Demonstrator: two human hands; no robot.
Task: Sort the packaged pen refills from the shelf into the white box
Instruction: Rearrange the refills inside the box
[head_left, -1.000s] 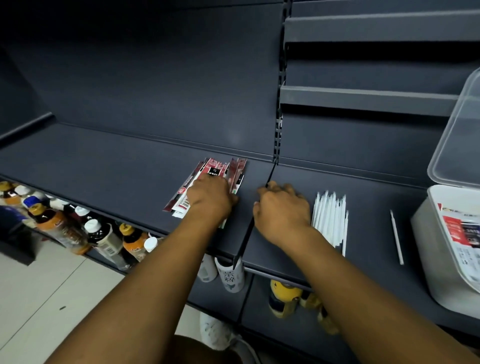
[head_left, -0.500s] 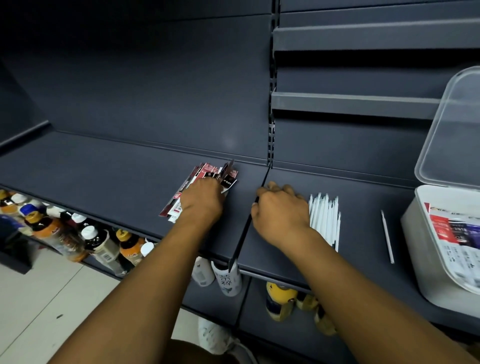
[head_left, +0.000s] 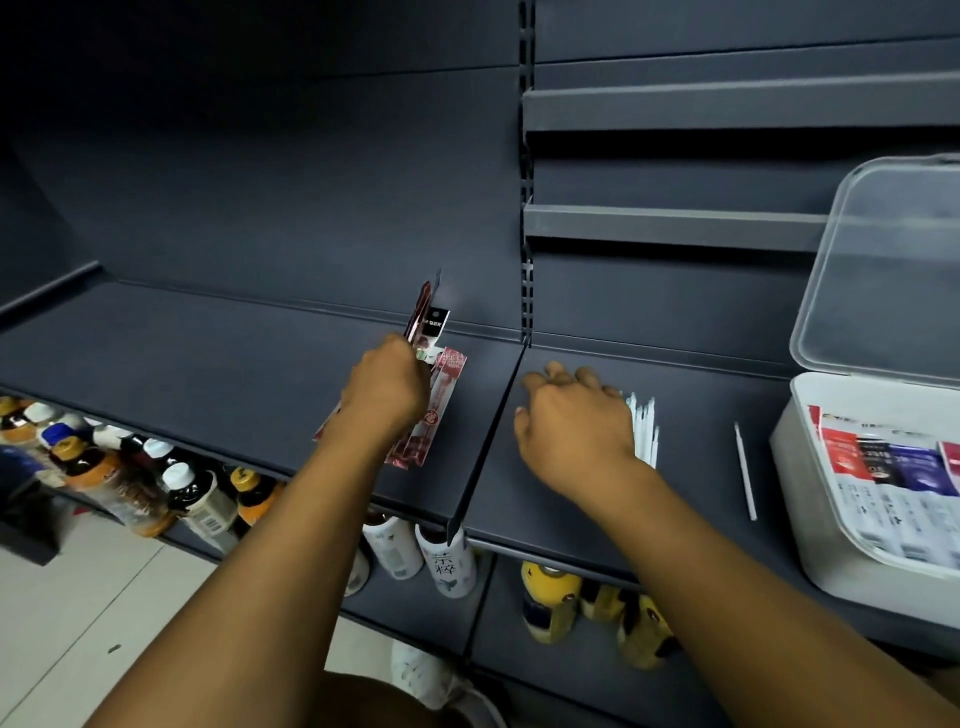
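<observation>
- Clearly the sorting is under way but not finished. The white box (head_left: 795, 467) stands at the right end of the shelf (head_left: 208, 364) with its clear lid (head_left: 883, 270) tipped up, and several printed packets (head_left: 893, 483) already lie inside it.
- Well to the left of the box, the left hand (head_left: 387, 389) grips a bundle of packaged pen refills (head_left: 434, 325), its fingers curled round their middle. The red and black tops stick up past the knuckles and the lower ends fan out below the wrist. I cannot tell whether those lower ends touch the shelf.
- Between that bundle and the box, the right hand (head_left: 576, 421) sits low over the shelf. Its fingers are loosely bent, with nothing in them that I can see.
- On the box side of the right hand lies a row of loose white refills (head_left: 644, 431), partly hidden by the hand. Nearer the box, a single white refill (head_left: 744, 470) lies alone. They have no packaging, so I doubt they belong to this job.
- What is left, to my eye, is to carry the gripped bundle across to the box and drop it in. I see no other packets on the shelf, so this may be the last load, though the left hand hides whatever lies beneath it.
</observation>
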